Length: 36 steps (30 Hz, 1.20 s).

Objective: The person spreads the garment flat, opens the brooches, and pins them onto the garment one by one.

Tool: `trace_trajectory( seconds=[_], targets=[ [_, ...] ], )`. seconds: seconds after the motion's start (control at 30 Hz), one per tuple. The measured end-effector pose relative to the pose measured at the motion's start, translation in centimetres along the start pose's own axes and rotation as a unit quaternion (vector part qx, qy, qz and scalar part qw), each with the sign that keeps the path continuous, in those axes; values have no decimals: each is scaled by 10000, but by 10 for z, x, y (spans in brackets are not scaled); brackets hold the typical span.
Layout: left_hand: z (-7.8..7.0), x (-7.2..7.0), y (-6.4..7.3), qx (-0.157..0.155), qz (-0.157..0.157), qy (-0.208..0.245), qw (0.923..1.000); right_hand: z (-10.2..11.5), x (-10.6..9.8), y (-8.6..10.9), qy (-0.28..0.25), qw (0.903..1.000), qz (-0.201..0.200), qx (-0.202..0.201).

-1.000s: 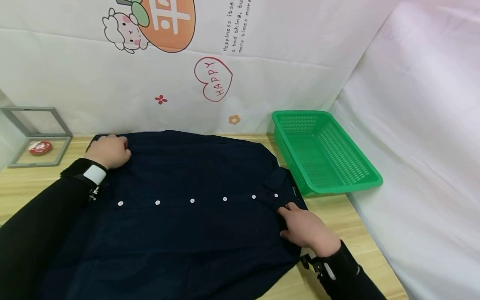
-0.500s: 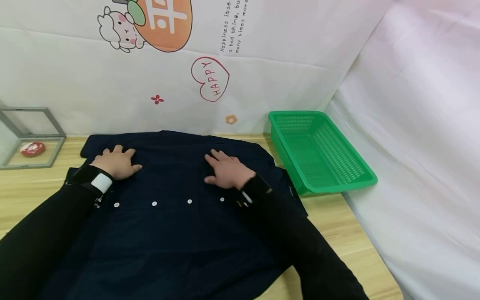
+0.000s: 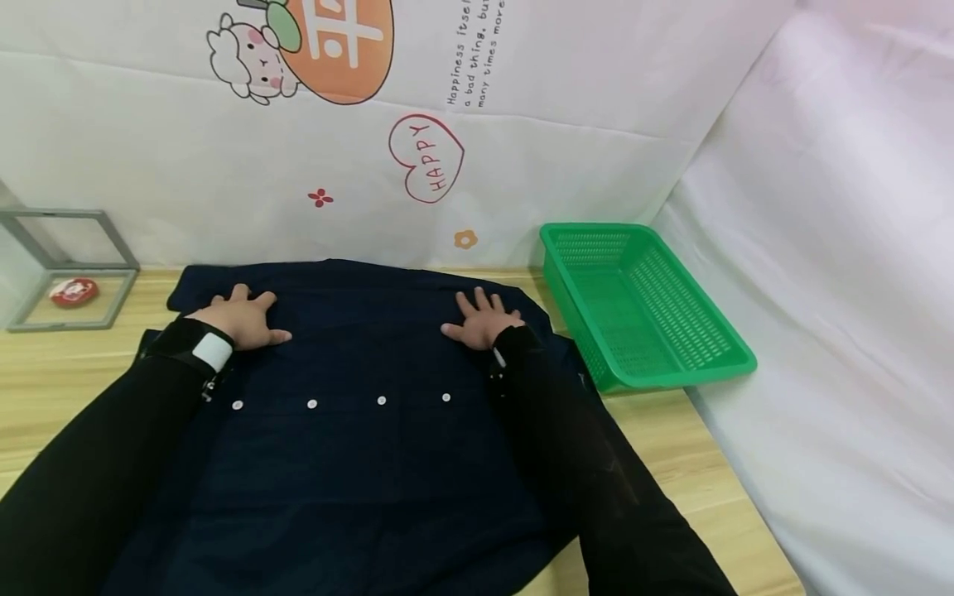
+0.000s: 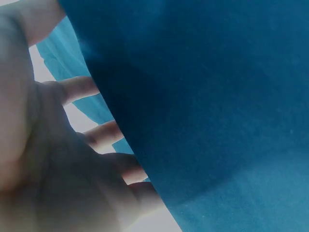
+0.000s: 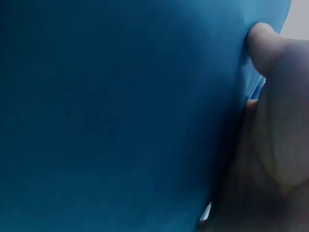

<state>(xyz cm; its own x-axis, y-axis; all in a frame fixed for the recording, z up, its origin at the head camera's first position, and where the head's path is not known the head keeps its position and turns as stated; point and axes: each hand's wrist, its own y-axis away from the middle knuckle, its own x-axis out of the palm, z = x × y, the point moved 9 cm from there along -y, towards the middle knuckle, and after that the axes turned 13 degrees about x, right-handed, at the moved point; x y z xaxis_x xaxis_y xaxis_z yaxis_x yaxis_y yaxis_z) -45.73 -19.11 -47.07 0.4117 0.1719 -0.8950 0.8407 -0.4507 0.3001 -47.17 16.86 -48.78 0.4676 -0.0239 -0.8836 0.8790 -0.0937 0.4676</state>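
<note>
A dark navy button-up shirt (image 3: 358, 463) lies spread on the table, a row of white buttons running across it. My left hand (image 3: 242, 321) rests on its upper left part, fingers spread. Toward the upper right, my right hand (image 3: 483, 321) lies on the fabric with its fingers fanned out too. In the left wrist view, the fingers (image 4: 79, 89) reach past an edge of the cloth, which hides their tips. The right wrist view shows the thumb (image 5: 263, 46) against the blue-looking fabric. My right sleeve covers the shirt's collar end.
A green plastic basket (image 3: 607, 364) stands at the right, beside the shirt. At the far left is a grey-framed clear case (image 3: 122, 298), lid raised, with a red-and-white item (image 3: 73, 291) in it. White printed cloth (image 3: 559, 182) hangs behind the wooden table (image 3: 715, 497).
My right hand has left the collar end, swung to the middle of the shirt's far part, then slid right. My left hand has let go of the far left corner and spread flat.
</note>
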Motion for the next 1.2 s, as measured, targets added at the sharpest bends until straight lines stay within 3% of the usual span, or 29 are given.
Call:
trace_trajectory(
  seconds=[0.13, 0.27, 0.53, 0.83, 1.03, 1.13, 1.2],
  targets=[
    [-3, 0, -1, -12, 143, 70, 9999, -38, 2, -8, -355, 9984, 123, 425],
    [-3, 0, -3, -3, 193, 37, 9998, -56, 3, -14, -536, 9961, 204, 666],
    [-2, 0, -2, 3, 192, 63, 9998, -62, 3, -16, -950, 9906, 253, 953],
    [0, 1, -1, 22, 177, 84, 9998, -61, -2, -9, -997, 9910, 88, 887],
    [0, 2, -5, 73, 153, 83, 9998, -42, -7, 8, -224, 9957, -339, 833],
    [2, 2, -5, 26, 159, 89, 9998, -10, -6, 27, 205, 9982, -467, 329],
    [2, 2, -4, -21, 182, 110, 9998, 16, 0, 39, 331, 9988, -241, -253]
  ],
)
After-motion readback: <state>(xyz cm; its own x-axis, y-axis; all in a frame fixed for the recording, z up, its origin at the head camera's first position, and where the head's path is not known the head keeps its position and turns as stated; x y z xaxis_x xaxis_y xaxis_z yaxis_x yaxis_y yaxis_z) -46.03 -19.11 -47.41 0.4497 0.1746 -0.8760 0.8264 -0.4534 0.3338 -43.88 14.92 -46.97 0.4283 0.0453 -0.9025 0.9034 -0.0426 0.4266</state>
